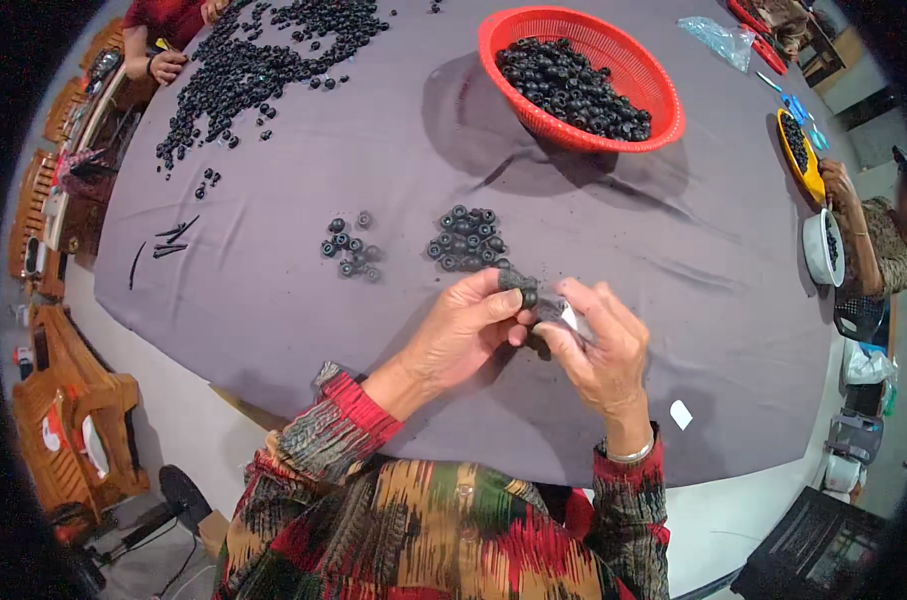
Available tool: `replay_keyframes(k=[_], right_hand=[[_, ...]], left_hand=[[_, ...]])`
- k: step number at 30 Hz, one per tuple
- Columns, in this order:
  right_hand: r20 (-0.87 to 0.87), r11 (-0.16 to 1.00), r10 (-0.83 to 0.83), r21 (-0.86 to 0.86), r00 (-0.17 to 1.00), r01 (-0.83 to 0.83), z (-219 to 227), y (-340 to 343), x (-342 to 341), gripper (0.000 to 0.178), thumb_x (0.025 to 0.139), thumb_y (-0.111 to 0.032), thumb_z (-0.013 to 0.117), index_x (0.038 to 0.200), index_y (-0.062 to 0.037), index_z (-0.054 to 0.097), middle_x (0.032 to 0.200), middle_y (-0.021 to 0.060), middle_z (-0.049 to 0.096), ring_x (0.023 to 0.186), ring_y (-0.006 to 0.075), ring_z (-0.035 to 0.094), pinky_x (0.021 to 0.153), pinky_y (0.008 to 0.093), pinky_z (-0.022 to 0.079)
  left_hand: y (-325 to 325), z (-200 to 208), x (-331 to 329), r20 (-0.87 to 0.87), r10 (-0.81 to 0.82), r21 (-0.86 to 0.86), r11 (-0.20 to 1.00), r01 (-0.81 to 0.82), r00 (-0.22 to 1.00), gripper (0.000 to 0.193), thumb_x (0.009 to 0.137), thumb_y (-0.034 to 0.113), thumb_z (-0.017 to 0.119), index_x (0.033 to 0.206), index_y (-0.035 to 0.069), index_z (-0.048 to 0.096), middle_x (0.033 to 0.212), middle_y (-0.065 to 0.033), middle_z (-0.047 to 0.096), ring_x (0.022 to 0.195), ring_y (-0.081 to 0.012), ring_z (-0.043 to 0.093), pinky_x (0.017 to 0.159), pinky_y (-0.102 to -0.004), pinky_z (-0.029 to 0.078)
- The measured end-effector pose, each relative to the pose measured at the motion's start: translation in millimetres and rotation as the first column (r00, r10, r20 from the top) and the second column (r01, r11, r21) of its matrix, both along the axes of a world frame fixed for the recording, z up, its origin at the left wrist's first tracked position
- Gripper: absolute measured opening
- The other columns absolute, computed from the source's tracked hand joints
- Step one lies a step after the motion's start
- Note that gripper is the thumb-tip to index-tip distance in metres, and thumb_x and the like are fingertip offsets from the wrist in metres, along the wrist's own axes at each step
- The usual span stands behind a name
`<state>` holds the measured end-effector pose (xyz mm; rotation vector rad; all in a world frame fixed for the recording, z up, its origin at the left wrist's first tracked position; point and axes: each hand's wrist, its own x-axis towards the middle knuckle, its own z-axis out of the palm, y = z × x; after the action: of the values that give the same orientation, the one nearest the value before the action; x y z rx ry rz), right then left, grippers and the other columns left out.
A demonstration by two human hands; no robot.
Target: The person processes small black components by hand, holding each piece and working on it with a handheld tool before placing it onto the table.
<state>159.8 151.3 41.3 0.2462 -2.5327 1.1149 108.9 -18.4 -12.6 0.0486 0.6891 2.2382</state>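
My left hand [463, 325] is closed, with a small round black part [528, 297] pinched between thumb and fingers. Facing it, my right hand [608, 350] pinches a small white piece [570, 316], its tip close to the black part. The right fingers hide most of that piece, and I cannot make out its kind. Just beyond my left fingertips lies a tight cluster of round black parts [466, 240], several showing ring-shaped openings. To its left is a looser group of the same parts [343, 247], some of them dusty grey.
A red plastic basket [663, 90] full of black parts stands far right of centre. A wide spread of them [243, 70] covers the far left. Thin black strips [173, 240] lie left; a white chip [681, 414] lies near right. Co-workers' hands show at the left [166, 67] and right [839, 185] edges.
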Motion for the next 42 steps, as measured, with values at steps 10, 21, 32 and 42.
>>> replay_keyframes(k=[10,21,32,42], right_hand=[[-0.334,0.992,-0.008,0.113,0.942,0.048,-28,-13,-4,0.038,0.066,0.0,0.072,0.103,-0.0043,0.069,0.076,0.0052,0.06,0.055,0.0174,0.058,0.047,0.0293,0.046],[-0.406,0.981,-0.007,0.177,0.914,0.086,-16,-20,2,0.029,0.071,-0.002,0.076,0.099,-0.0026,0.068,0.069,0.0058,0.057,0.053,0.0168,0.057,0.045,0.0287,0.044],[-0.078,1.0,0.01,0.004,0.997,-0.009,-12,-12,0,0.024,0.078,0.001,0.067,0.102,-0.0004,0.066,0.066,0.01,0.057,0.053,0.0193,0.054,0.049,0.0288,0.043],[-0.028,1.0,-0.013,-0.02,1.0,0.013,-12,-10,1,0.024,0.077,-0.007,0.071,0.101,-0.0053,0.067,0.065,0.0072,0.053,0.051,0.0217,0.054,0.047,0.0335,0.042]], left_hand=[[3,8,1,0.066,-0.019,-0.04,0.999,0.022,0.998,0.006,0.091,0.015,0.063,0.096,0.011,0.06,0.086,0.0021,0.063,0.074,-0.006,0.058,0.063,-0.021,0.047],[2,6,3,0.089,0.115,-0.044,0.993,-0.111,0.989,0.008,0.09,0.011,0.063,0.097,0.008,0.06,0.085,-0.0013,0.064,0.073,-0.0089,0.06,0.061,-0.0228,0.051],[1,6,0,0.038,0.095,0.016,0.995,-0.096,0.995,0.007,0.092,0.01,0.059,0.097,0.006,0.06,0.088,-0.0025,0.063,0.073,-0.0106,0.057,0.069,-0.0253,0.049],[2,8,-2,-0.004,0.07,0.014,0.997,-0.07,0.998,0.011,0.091,0.011,0.062,0.1,0.007,0.059,0.091,-0.002,0.065,0.075,-0.0101,0.06,0.066,-0.0245,0.051]])
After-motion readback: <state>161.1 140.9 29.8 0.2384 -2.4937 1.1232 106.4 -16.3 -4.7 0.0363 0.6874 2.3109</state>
